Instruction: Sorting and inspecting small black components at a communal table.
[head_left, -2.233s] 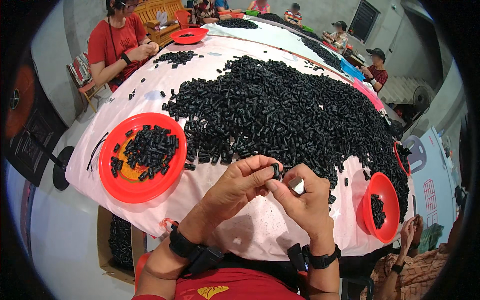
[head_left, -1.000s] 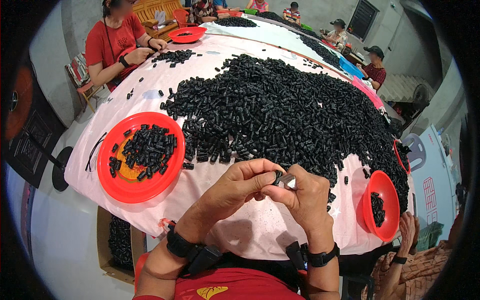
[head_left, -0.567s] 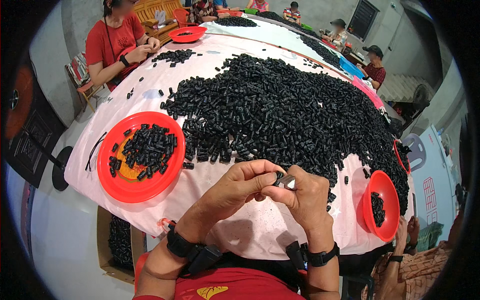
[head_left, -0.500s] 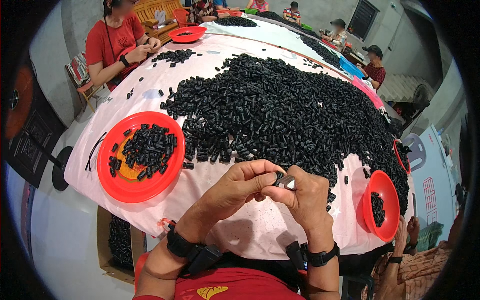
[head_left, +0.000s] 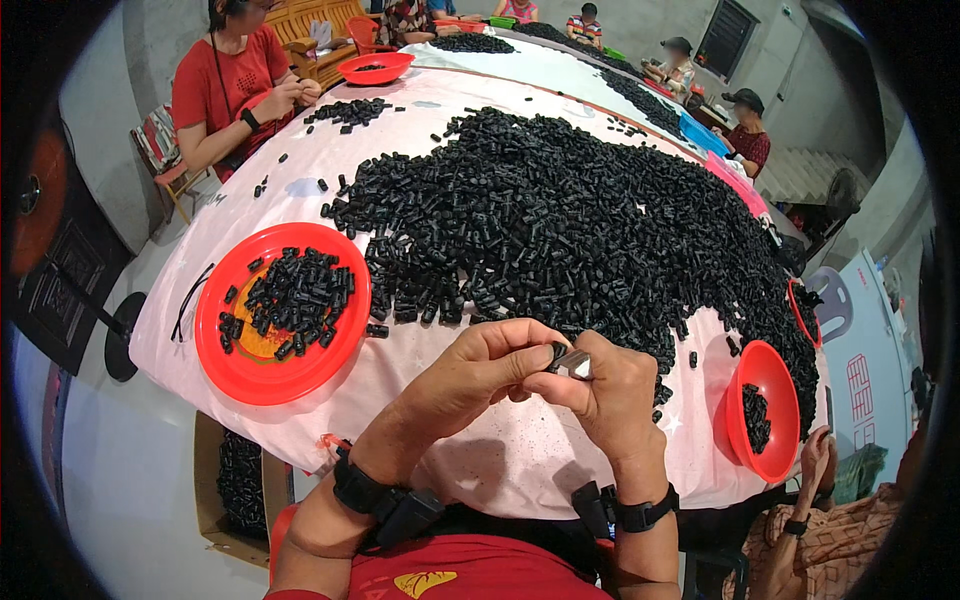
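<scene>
Close together over the near edge of the table, both my hands are closed. My left hand (head_left: 482, 368) pinches a small black cylindrical piece (head_left: 557, 352) between thumb and fingertips. My right hand (head_left: 612, 392) grips a short, shiny silver metal tool (head_left: 574, 365), mostly hidden in the fingers, with its end against the black piece. Whether it is a blade I cannot tell. Beyond my hands spreads a big heap of black cylindrical pieces (head_left: 540, 220). To the left, a red round tray (head_left: 222, 365) holds more of them.
A red bowl (head_left: 782, 400) with black pieces stands at the right. Dark crumbs dot the pink tablecloth (head_left: 480, 470). Below the left edge sits a cardboard box (head_left: 212, 510) of black pieces. A co-worker's hands (head_left: 815, 470) are at the right, and another person (head_left: 225, 90) works at the far left.
My hands keep nearly the same place and grip; the silver tool has tilted slightly. At the right edge, the co-worker's hands have shifted a little.
</scene>
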